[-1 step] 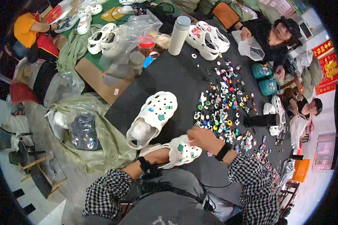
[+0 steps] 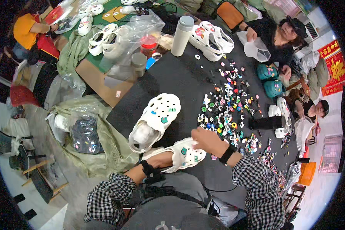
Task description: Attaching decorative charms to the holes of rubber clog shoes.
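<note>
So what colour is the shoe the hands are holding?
The shoe is white, with little green charms; head view.

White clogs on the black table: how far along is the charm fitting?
The far clog already carries a few charms. The near clog is in hand: left hand steadies it, right hand presses at its top. Many loose charms remain spread on the table.

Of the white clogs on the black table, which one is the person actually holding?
The white clog nearest the person, under both hands. The other white clog beside it lies untouched, and the pair sits at the far edge.
</note>
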Demonstrator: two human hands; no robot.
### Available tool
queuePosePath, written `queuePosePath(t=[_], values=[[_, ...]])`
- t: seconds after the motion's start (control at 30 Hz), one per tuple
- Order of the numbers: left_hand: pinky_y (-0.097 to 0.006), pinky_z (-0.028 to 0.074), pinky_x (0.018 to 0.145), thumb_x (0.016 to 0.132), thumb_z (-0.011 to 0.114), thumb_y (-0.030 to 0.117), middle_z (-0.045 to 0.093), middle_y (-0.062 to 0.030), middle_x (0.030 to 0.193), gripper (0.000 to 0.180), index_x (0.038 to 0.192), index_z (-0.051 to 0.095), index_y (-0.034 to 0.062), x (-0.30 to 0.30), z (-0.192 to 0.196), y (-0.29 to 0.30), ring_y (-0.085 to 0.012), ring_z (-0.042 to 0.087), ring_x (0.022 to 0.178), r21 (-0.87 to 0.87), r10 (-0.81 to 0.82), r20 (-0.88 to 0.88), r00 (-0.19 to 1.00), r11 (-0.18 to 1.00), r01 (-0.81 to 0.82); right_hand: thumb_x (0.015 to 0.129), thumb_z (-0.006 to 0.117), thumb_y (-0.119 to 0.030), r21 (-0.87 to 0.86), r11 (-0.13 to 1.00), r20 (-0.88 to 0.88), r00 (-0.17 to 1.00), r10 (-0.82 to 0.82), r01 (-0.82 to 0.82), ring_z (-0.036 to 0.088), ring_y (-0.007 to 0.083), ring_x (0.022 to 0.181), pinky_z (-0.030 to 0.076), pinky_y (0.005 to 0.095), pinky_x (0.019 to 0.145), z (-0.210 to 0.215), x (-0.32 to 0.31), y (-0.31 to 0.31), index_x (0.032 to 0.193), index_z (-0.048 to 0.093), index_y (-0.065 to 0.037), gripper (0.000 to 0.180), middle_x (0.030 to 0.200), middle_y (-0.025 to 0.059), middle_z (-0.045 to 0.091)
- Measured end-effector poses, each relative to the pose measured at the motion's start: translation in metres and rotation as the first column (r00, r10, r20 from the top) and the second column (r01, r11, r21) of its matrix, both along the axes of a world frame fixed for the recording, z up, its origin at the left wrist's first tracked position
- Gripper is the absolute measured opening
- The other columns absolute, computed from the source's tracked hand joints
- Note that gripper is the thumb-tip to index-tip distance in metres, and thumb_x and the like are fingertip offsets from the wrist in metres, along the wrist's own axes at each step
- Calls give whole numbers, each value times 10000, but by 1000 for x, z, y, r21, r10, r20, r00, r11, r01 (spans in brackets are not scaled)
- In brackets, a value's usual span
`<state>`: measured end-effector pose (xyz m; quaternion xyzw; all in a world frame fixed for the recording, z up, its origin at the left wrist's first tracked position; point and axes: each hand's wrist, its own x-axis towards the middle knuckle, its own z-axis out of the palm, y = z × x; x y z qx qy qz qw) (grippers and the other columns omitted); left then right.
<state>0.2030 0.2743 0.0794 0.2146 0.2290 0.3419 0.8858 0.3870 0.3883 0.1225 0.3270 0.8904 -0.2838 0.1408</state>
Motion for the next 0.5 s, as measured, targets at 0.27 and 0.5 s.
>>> queuePosePath(t=[0.27, 0.5], values=[[-279, 437, 958, 831, 649, 52, 536, -68, 1283, 600, 1377, 403, 34, 37, -139, -22, -135, 544, 1111, 180, 31, -192, 981, 984, 4, 728, 754, -327, -143, 989, 165, 986, -23, 47, 599, 315, 993, 474, 403, 825, -2, -10, 15, 1139, 563, -54, 529, 1027, 155, 631], [-264, 387, 1012, 833, 617, 7, 509, -59, 1305, 630, 1406, 356, 40, 38, -104, -14, -148, 528, 1138, 50, 7, -67, 998, 999, -4, 737, 739, -344, -303, 936, 128, 981, -146, 178, 643, 342, 870, 492, 420, 763, -23, 18, 20, 1165, 587, -32, 551, 989, 190, 663]])
